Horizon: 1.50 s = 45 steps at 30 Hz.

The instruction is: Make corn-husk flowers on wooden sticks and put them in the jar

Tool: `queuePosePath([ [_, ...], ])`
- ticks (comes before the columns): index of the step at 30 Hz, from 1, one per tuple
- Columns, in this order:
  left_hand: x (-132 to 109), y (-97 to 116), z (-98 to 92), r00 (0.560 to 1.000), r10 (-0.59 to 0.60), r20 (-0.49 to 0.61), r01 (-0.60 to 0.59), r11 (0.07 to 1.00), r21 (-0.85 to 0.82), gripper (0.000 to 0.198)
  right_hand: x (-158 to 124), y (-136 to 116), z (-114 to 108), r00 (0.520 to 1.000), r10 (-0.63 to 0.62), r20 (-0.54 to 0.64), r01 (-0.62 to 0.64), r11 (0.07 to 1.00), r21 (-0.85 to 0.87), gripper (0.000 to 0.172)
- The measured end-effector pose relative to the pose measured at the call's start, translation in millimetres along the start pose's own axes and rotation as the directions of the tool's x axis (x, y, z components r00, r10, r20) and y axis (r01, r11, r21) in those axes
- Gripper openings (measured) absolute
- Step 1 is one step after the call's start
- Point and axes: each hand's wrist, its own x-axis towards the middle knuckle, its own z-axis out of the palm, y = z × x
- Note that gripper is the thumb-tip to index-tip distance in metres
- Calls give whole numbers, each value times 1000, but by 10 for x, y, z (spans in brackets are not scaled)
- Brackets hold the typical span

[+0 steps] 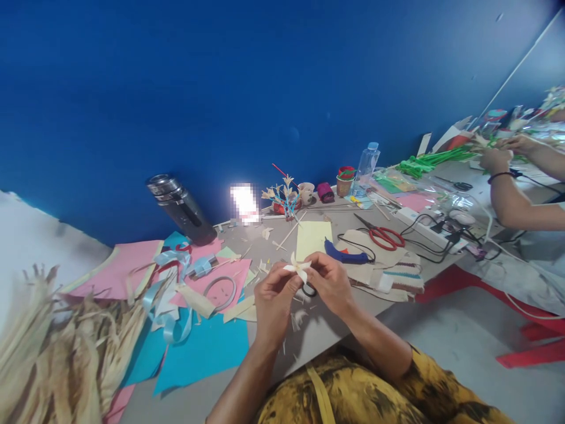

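A small cream-white craft flower [298,268] with pointed petals is pinched between my two hands above the table's front part. My left hand [274,291] grips it from the left, thumb and fingertips together. From the right, the fingers of my right hand [329,281] close on its other side. Just below the flower a dark loop, perhaps a scissor handle, shows partly behind my fingers. Beyond my right hand lies a blue glue gun [346,253] with its cord. Yellow paper [314,235] lies right behind the flower.
Red-handled scissors [382,234] and a power strip [426,228] with cables lie right. Left are dried husks [75,347], blue paper [207,353], a tape ring [233,293] and a leaning dark flask [183,209]. Finished flowers [286,194] stand behind. Another person's hands [497,159] work far right.
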Motion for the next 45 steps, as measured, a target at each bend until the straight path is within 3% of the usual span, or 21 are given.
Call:
queuePosePath([
  [5,4,-86,66,991,-127,-36,113,958,-263,17,-31,-7,15,999,-49,22,51,995,-81,14],
  [9,11,-103,75,977,-205,-67,172,928,-331,21,-29,18,9,996,-45,81,52,996,-76,11],
  [17,44,-47,-7,975,-211,-75,207,977,-50,22,-40,28,-72,999,-31,29,34,994,-101,11],
  [22,52,-72,-9,971,-238,-26,237,971,-33,16,-28,-33,-89,998,-48,41,51,996,-72,11],
  [26,51,-84,-14,985,-170,-30,172,983,56,4,-4,-47,-68,999,-19,27,21,996,-90,9],
  [32,31,54,-19,1000,12,0,-12,980,200,15,25,-81,-73,999,33,29,-33,999,19,14],
  [41,-13,46,-34,998,54,16,-56,965,255,27,23,-19,-54,981,137,139,-172,943,285,29],
  [45,-38,65,-15,996,82,16,-83,950,302,26,38,-64,-71,987,109,116,-129,974,186,29],
])
